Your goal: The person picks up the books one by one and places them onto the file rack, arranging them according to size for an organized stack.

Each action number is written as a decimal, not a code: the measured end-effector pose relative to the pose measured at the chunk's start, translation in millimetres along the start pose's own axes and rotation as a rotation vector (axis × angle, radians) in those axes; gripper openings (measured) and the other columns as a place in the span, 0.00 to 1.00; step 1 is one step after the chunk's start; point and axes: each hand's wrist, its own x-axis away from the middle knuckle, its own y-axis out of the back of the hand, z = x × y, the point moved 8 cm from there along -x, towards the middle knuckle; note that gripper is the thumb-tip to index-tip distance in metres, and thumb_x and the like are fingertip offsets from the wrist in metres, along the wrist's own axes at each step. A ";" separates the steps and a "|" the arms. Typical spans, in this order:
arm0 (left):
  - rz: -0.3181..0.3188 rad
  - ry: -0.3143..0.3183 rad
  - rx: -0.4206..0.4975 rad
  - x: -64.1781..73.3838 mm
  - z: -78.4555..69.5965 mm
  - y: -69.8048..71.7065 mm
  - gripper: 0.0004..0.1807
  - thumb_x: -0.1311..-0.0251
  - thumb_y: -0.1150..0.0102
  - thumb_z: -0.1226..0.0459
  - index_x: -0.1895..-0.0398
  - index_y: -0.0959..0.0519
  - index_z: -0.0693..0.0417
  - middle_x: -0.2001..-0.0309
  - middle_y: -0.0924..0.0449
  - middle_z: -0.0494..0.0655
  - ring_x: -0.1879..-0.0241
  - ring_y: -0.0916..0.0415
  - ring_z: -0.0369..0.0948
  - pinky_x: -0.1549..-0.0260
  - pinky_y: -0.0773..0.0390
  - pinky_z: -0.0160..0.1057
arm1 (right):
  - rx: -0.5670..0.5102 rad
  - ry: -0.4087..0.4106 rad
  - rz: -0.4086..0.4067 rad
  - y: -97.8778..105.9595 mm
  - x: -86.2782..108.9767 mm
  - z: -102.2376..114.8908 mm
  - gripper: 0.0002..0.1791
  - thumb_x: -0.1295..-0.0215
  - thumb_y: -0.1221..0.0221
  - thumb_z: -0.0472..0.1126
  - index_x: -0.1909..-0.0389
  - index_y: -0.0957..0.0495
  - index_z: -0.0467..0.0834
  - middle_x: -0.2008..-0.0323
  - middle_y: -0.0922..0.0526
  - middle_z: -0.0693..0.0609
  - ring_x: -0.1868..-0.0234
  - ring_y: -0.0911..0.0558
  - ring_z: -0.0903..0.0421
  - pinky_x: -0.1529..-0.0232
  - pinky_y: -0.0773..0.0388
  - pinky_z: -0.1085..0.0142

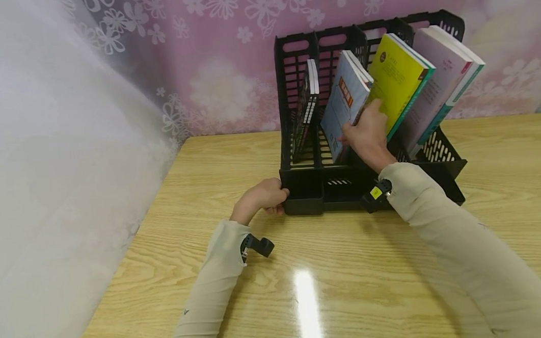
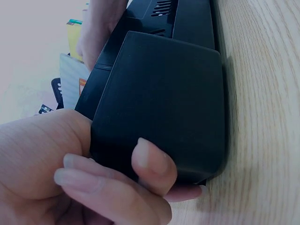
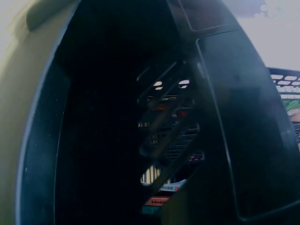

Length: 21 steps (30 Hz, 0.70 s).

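A black desktop book rack (image 1: 301,192) with several upright compartments stands on the table. My left hand (image 1: 264,194) grips its front left corner; in the left wrist view the curled fingers (image 2: 152,164) bend around the end of the small front box (image 2: 164,103). My right hand (image 1: 369,133) reaches over the rack's front and holds the lower part of the light blue books (image 1: 342,104), thumb on the cover. Right beside it leans a yellow book (image 1: 394,75). The right wrist view is mostly filled by the rack's slotted front (image 3: 225,117); the right hand is out of sight there.
Dark thin books (image 1: 306,111) stand in the leftmost compartment. Pale purple books (image 1: 440,78) lean to the right in the rightmost one. A flowered curtain (image 1: 228,64) hangs behind the wooden table (image 1: 241,303), and a white surface (image 1: 69,174) borders it on the left.
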 end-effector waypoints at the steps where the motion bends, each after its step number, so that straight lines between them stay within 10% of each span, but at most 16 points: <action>1: -0.001 -0.002 0.001 0.3 -0.2 0.0 0.16 0.24 0.63 0.61 0.60 0.28 0.64 0.82 0.23 0.47 0.86 0.32 0.38 0.73 0.28 0.34 | -0.023 -0.023 -0.002 -0.1 -1.4 -1.4 0.27 0.38 0.44 0.34 0.44 0.47 0.35 0.50 0.27 0.27 0.82 0.17 0.61 0.78 0.20 0.69; 6: -0.003 0.000 0.008 1.1 0.6 -0.3 0.16 0.24 0.63 0.61 0.67 0.29 0.61 0.83 0.23 0.47 0.85 0.32 0.39 0.75 0.29 0.34 | -0.005 -0.055 0.013 -1.3 -6.0 -1.1 0.24 0.34 0.45 0.41 0.43 0.39 0.33 0.55 0.22 0.29 0.83 0.17 0.61 0.77 0.20 0.65; 13: 0.001 -0.002 0.022 1.3 0.3 -1.1 0.17 0.24 0.62 0.61 0.70 0.30 0.61 0.82 0.23 0.48 0.86 0.33 0.39 0.75 0.29 0.34 | 0.332 0.037 -0.006 3.7 -18.1 8.5 0.28 0.33 0.52 0.54 0.77 0.20 0.34 0.92 0.23 0.51 0.92 0.23 0.59 0.93 0.33 0.67; 21: 0.000 0.012 0.020 1.6 -1.1 -0.4 0.18 0.24 0.62 0.61 0.72 0.31 0.60 0.83 0.23 0.48 0.87 0.35 0.38 0.75 0.30 0.34 | 0.237 0.017 0.005 -0.2 -19.8 7.4 0.29 0.33 0.56 0.53 0.75 0.19 0.33 0.88 0.20 0.49 0.90 0.21 0.60 0.91 0.32 0.67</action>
